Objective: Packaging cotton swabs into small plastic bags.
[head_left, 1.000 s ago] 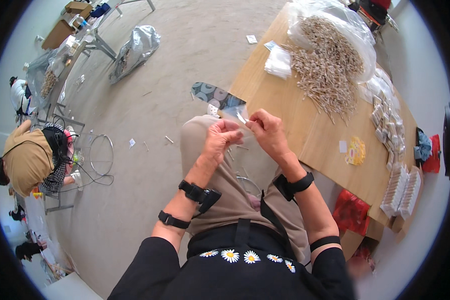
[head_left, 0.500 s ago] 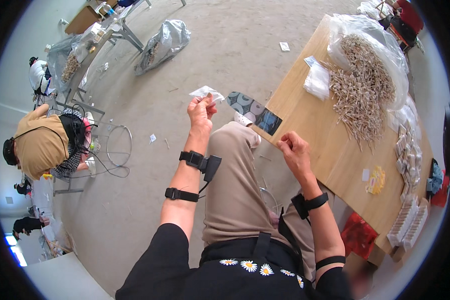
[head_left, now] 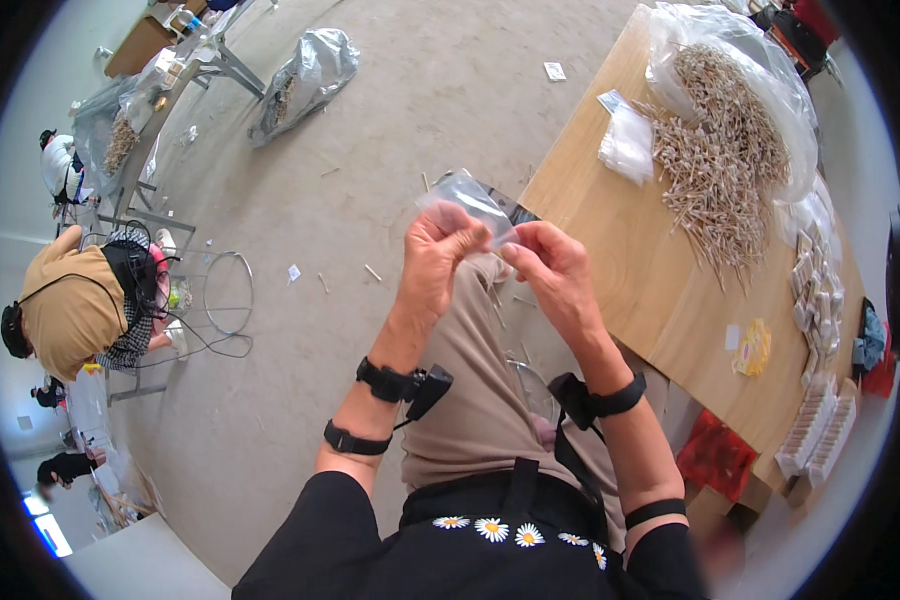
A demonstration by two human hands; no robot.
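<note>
The person's left hand [head_left: 435, 255] is pinching a small clear bag [head_left: 472, 202] between its thumb and fingers. The right hand [head_left: 552, 262] is bending its fingers in and is pinching the same bag at its right side. The two hands are coming close to each other over the person's knees, and the bag is hanging in the air just left of the table's near corner. A dark flat thing [head_left: 520, 213] is peeking out behind the bag.

On the wooden table [head_left: 600, 230], a big heap of thin sticks [head_left: 720, 160] is lying partly inside a large clear bag [head_left: 802, 120]. A stack of little see-through bags [head_left: 627, 148] is sitting just left of the heap. Small white packs [head_left: 818, 295] are lying in a row along the far right side. Nearer the person, a yellow thing [head_left: 752, 348] is resting beside a small white card [head_left: 732, 337]. White stacks [head_left: 806, 435] are standing at the table's right end.

A red bag [head_left: 718, 455] is sitting below the table edge. A silvery bag [head_left: 315, 80] is lying on the floor [head_left: 390, 110]. On the left, a person in a tan top [head_left: 75, 310] is bending over.
</note>
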